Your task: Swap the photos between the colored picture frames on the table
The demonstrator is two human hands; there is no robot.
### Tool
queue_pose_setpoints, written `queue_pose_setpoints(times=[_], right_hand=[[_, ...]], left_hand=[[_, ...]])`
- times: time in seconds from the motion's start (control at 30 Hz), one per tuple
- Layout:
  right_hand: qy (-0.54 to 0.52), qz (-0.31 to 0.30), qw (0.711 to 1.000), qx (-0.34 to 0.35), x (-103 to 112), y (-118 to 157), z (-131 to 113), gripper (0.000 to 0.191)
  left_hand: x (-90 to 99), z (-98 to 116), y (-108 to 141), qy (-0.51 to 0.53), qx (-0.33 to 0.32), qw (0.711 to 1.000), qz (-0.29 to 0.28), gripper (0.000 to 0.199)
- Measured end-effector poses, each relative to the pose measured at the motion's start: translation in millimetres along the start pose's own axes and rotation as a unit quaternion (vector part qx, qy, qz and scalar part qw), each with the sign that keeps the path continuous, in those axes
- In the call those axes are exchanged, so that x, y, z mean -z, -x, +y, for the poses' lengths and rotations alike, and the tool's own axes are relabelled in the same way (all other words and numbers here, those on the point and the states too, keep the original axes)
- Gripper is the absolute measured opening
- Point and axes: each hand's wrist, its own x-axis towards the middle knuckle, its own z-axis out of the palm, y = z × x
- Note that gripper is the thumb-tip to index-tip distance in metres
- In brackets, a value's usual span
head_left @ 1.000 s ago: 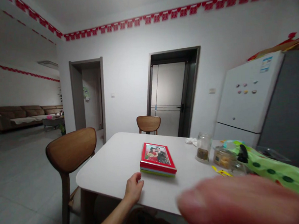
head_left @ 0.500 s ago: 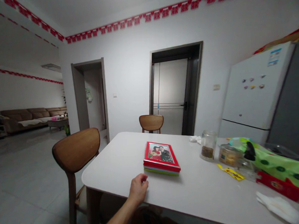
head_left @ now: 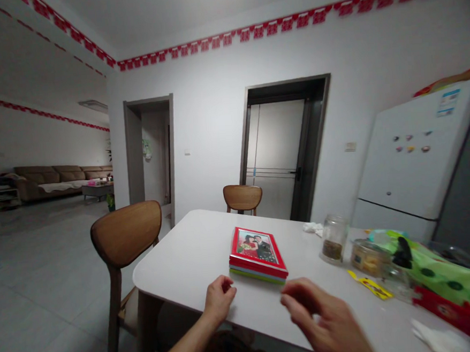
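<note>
Right hand (head_left: 325, 314) has come into view — absent half a second ago, now hanging low by the near right corner of a stack of flat rectangular pieces (head_left: 258, 268). Left hand (head_left: 220, 300) hasn't shifted much, wrist by the near edge of the white smooth-topped table (head_left: 177, 266). So the stack now sits between and just beyond both grips, seemingly within reach of either. Right grip fairly wide, thumb apart from curved fingers, nothing seen in it; left grip narrow, fingers loosely curled, nothing visible there either. Contact with stack: can't tell on the right, looks apart on the left.

Stack lies flat, edges roughly aligned — red layer on top, light blue and green below. Top is a red picture frame with a silvery inner border; its photo (head_left: 258, 248) shows two people, one in red, one in dark clothing. Clear glass jar (head_left: 333, 249) stands beyond the right grip.
</note>
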Motion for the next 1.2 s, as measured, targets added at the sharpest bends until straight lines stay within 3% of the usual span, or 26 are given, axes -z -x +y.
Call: queue_pose_setpoints(times=[0.07,0.13,0.2,0.3,0.4,0.5,0.57,0.67,0.73,0.8,0.87,0.93,1.07,1.2], right_hand=[[0.015,-0.037,0.997,-0.062,-14.8,-26.6,10.0,0.009],[0.006,-0.022,0.994,-0.107,-25.1,-45.1,17.3,0.009],[-0.067,-0.007,0.992,-0.109,-24.4,-58.0,7.1,0.036],[-0.209,0.013,0.978,-0.016,-4.1,-73.3,-47.0,0.067],[-0.333,0.015,0.94,0.073,18.6,-85.5,-110.0,0.077],[-0.408,0.003,0.909,0.078,26.0,-88.5,-140.5,0.078],[-0.434,0.006,0.899,0.061,23.4,-86.5,-141.0,0.077],[-0.46,0.01,0.887,0.025,15.7,-85.5,-125.0,0.07],[-0.481,0.011,0.877,-0.023,12.0,-89.2,-110.5,0.052],[-0.498,0.013,0.861,-0.101,11.0,-96.0,-97.3,0.025],[-0.503,0.004,0.848,-0.168,12.1,-104.0,-88.5,0.038],[-0.498,-0.021,0.845,-0.192,13.4,-110.9,-85.9,0.053],[-0.471,-0.077,0.859,-0.183,11.4,-117.0,-94.3,0.06],[-0.426,-0.086,0.882,-0.18,3.6,-119.1,-96.8,0.06]], left_hand=[[0.1,7.5,0.6,0.035,0.016,0.999,-0.004,0.012],[-0.7,23.8,-0.5,0.078,0.027,0.996,-0.026,0.025],[-1.5,52.9,-2.4,0.125,0.024,0.99,-0.06,0.049],[-1.2,117.0,-3.8,0.202,-0.02,0.974,-0.105,0.078],[0.9,180.6,-1.6,0.358,-0.121,0.901,-0.214,0.087],[1.7,212.7,3.3,0.406,-0.134,0.867,-0.256,0.091],[-0.4,213.6,5.6,0.417,-0.127,0.862,-0.258,0.091],[-6.1,197.4,2.9,0.417,-0.099,0.873,-0.232,0.09],[-9.0,184.5,-3.8,0.396,-0.048,0.894,-0.204,0.074],[-9.5,175.0,-13.0,0.364,0.032,0.912,-0.188,0.046],[-8.0,170.7,-22.0,0.335,0.112,0.915,-0.194,0.054],[-6.3,171.3,-27.9,0.314,0.165,0.908,-0.223,0.065],[-7.1,179.9,-29.2,0.287,0.174,0.9,-0.276,0.069],[-11.1,180.9,-27.7,0.281,0.178,0.905,-0.267,0.069]])
